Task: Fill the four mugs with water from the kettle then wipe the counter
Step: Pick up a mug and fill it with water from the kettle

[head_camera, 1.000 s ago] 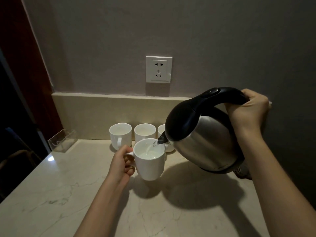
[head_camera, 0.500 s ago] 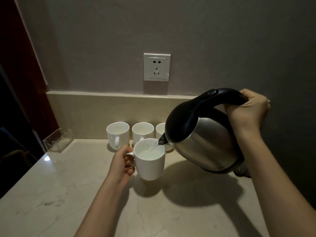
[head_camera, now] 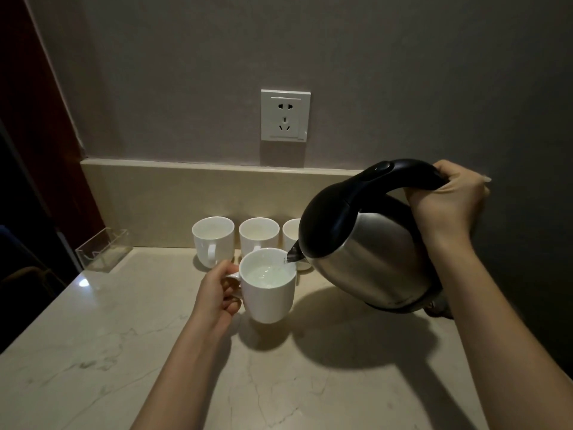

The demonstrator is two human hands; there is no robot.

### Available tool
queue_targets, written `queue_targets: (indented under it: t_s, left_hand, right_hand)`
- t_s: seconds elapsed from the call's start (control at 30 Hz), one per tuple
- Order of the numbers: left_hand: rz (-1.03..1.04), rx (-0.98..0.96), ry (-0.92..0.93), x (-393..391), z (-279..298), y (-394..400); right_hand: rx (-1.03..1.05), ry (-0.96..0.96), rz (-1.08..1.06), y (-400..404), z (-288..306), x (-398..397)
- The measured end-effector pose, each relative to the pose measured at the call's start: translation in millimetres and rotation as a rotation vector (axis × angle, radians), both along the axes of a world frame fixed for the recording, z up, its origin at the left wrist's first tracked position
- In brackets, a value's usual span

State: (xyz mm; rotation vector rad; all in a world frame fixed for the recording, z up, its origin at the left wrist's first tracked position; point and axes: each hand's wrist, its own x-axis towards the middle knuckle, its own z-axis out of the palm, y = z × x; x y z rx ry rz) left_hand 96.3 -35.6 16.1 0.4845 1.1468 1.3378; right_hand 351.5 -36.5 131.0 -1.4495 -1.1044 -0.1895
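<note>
I have the kettle [head_camera: 369,243] in my right hand [head_camera: 446,203], fingers wrapped round the rear of its black handle, body clear of the counter [head_camera: 124,352] and tipped forward. My left hand [head_camera: 217,293] grips the handle of the front mug [head_camera: 268,285], fingers curled through and round it, at the centre of the counter; whether its base touches the stone I cannot tell.

Handling, as I judge it: the kettle is rigid steel, smooth-walled and heavy with water, possibly hot, so the handle is the only sound place to hold. The mug looks like glazed ceramic, stiff, breakable and slick if wet; its handle is the right grip, and it gains weight as it fills.

Orientation: the kettle's axis leans down and to the left, spout lowest, its tip just over the mug's right rim, a thin stream entering. The mug stands upright, mouth up, handle pointing left. Water sits fairly high inside.

Three more mugs [head_camera: 214,240] stand in a row against the backsplash, handles toward me, the rightmost partly hidden by the kettle.
</note>
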Motion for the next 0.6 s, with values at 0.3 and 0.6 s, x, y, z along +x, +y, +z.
queue_targets:
  t_s: [0.3, 0.6]
  left_hand:
    - [-0.007, -0.013, 0.036, -1.0, -2.6, -2.3]
    - [0.011, -0.031, 0.021, -3.6, -5.0, -2.6]
  right_hand:
    - [-0.002, -0.05, -0.003, 0.6, 1.1, -6.9]
    - [-0.031, -0.046, -0.024, 0.9, -4.0, -6.5]
